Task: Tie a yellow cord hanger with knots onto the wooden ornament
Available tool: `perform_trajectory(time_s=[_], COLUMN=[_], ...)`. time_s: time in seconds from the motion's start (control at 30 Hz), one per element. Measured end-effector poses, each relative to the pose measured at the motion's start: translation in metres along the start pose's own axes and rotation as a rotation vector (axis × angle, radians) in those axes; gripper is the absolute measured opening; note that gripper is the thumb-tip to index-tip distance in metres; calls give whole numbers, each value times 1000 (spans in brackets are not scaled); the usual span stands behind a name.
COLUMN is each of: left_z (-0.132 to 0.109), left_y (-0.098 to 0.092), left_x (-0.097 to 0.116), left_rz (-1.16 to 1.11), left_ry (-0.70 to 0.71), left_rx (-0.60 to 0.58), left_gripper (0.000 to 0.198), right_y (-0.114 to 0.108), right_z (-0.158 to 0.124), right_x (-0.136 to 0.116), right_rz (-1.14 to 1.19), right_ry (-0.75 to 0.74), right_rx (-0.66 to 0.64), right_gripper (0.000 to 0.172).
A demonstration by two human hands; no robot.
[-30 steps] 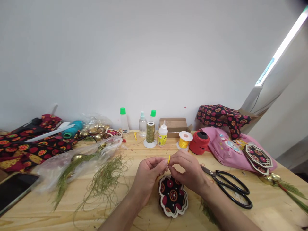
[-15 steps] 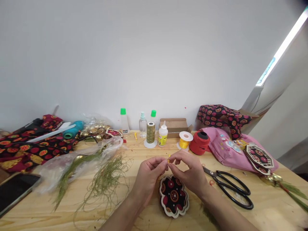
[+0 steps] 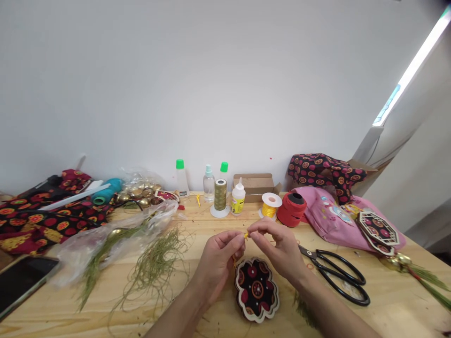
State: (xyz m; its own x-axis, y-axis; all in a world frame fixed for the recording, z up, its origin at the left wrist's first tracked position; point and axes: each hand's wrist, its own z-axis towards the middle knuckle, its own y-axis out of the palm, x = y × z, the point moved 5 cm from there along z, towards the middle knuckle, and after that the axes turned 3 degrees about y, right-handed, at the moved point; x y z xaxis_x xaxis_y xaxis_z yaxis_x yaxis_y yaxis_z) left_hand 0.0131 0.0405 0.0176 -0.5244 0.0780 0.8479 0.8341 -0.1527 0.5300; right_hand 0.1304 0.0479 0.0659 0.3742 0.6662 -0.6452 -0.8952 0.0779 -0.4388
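Observation:
Between my two hands is a small knotted bit of yellow cord (image 3: 245, 236). My left hand (image 3: 223, 251) pinches the cord between thumb and forefinger. The fingertips of my right hand (image 3: 276, 244) are closed at the cord's other side, with thumb and forefinger close together. Just below hangs or rests a flower-shaped ornament (image 3: 257, 289) with a pale wooden rim and dark patterned fabric; yellow cord shows at its upper left, by my left hand. Green tassel threads (image 3: 305, 310) lie partly hidden under my right forearm.
Black-handled scissors (image 3: 338, 272) lie right of my hands. Behind stand a yellow cord spool (image 3: 271, 205), a red thread cone (image 3: 291, 209), a glue bottle (image 3: 238, 198) and an olive thread spool (image 3: 221, 196). Loose green threads (image 3: 158, 258) and a phone (image 3: 24, 281) lie left.
My right thumb has shifted slightly away from the knot, showing more of the yellow cord. The ornament has moved slightly right and down.

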Motion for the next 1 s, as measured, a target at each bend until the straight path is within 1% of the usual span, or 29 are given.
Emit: perform_trajectory(time_s=[0.03,0.1,0.23,0.33,0.47,0.57,0.73,0.9,1.0], left_z=[0,0,1,1,0,0,0,1,2], left_y=[0,1,1,1,3,5,4,2,2], left_x=[0,-1,-4,-7,-8,-8,-9,-10,-10], left_rz=[-48,-136,-251,-260,-250,-244,-212,-163,-115], left_ry=[-17,-45,-81,-115,-135,-137,-138,-129,-102], left_rx=[-9,-25,-51,-58,-75,-88,-89,-92,-83], left_gripper=[15,14,14,14,13,13,15,12,13], right_y=[-1,-1,0,2,1,-1,-1,2,4], right_z=[0,0,-2,-3,-4,-4,-3,-5,-5], right_x=[1,2,-4,-8,-11,-14,-14,-10,-8], right_rz=[0,-11,-54,-110,-134,-127,-123,-152,-137], right_ry=[11,-12,-170,-257,-306,-313,-280,-272,-226], right_rx=[10,23,26,33,44,49,46,5,-43], right_gripper=[7,7,6,8,10,9,8,8,7])
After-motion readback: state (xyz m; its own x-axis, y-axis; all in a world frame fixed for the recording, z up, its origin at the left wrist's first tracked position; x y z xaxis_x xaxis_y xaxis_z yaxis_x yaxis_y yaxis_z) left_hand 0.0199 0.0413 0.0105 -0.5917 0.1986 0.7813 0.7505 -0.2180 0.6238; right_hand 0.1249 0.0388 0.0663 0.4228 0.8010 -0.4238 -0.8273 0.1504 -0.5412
